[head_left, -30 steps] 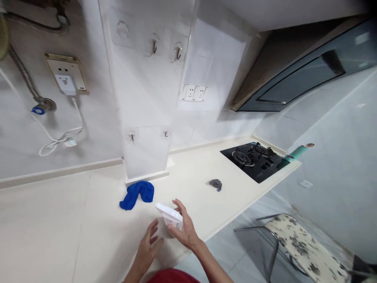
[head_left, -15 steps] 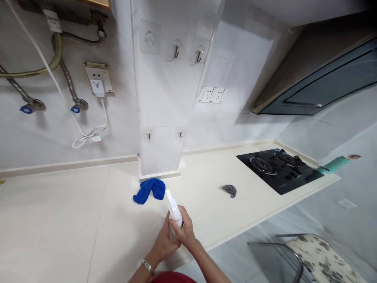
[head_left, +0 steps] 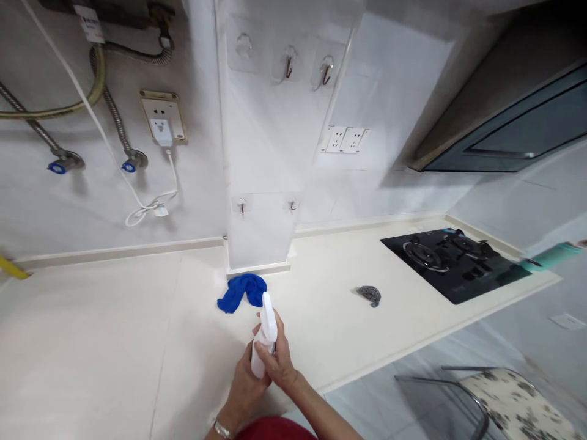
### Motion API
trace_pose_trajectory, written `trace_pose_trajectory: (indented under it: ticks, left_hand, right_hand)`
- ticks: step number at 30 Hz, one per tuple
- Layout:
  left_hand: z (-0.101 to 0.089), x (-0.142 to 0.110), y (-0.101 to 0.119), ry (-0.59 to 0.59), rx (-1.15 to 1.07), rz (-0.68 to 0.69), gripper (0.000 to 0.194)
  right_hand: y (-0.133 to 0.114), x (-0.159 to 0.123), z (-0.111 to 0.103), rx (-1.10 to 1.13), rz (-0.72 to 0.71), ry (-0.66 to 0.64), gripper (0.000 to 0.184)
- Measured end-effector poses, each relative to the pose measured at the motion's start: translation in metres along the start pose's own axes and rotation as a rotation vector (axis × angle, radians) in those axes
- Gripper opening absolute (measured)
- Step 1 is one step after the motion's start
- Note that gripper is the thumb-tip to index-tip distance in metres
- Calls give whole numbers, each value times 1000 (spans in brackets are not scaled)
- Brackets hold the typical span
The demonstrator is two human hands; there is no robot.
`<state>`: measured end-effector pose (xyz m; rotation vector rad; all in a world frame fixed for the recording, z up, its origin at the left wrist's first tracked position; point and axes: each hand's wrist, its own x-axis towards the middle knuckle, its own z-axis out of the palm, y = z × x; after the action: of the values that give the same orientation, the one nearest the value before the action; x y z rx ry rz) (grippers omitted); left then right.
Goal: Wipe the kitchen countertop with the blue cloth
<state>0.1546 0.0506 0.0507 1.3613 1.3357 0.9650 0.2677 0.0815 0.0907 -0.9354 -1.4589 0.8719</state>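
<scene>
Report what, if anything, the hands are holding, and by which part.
A white spray bottle: the right hand grips its upper part, while the left hand is around its lower body.

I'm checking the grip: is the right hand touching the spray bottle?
Touching. The head view shows the right hand around the spray bottle, thumb lying across it.

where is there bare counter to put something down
The widest patch is the counter left of the blue cloth and left hand. Smaller ones lie between cloth and grey scrubber, and between scrubber and black cooktop. It is crowded near the cloth, where left and right hand hold the white spray bottle.
</scene>
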Motion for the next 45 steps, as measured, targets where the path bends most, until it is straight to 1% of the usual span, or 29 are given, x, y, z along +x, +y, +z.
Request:
trace_pose_trajectory:
  ticks: [1,2,6,10,14,17,20,23,26,29,33,36,38,41,45]
  left_hand:
    - [-2,-2,1,16,12,11,67]
    - [-5,-4,1,37,21,30,69]
    - [-16,-7,1,111,39,77,78]
    - [-30,-9,-12,155,45,117,79]
    - [-49,-16,-31,242,68,89,73]
    - [-66,-23,-41,291,60,60,72]
    - [-82,-28,-45,334,40,32,76]
    - [-99,-32,-47,372,37,51,81]
    - [-115,-36,-51,361,43,51,82]
    - [-127,-39,-58,344,52,69,84]
    - [-134,-42,-66,352,31,127,84]
    - [-137,-42,-67,392,-8,150,82]
    - [-140,-43,-70,434,3,150,79]
    - [-148,-45,-76,499,72,148,70]
    - [-162,-46,-79,576,136,175,67]
  right_hand:
    - [-4,3,4,37,-12,-21,77]
    - [-7,5,7,70,-23,-42,76]
    - [-21,13,18,128,-34,-116,65]
    - [-28,20,30,152,-8,-232,67]
    - [-30,26,54,188,-23,-381,60]
    - [-29,28,78,197,-47,-444,55]
    - [-28,28,103,177,-59,-470,54]
    - [-27,30,125,143,-39,-489,48]
    - [-31,33,145,109,-13,-497,40]
    - [-39,35,162,48,-39,-509,37]
    - [-47,37,178,17,-120,-516,39]
    - [-46,38,187,-13,-143,-530,39]
    - [-43,38,193,15,-119,-548,37]
    - [-40,40,204,82,-49,-577,40]
    - [-47,47,220,132,5,-621,47]
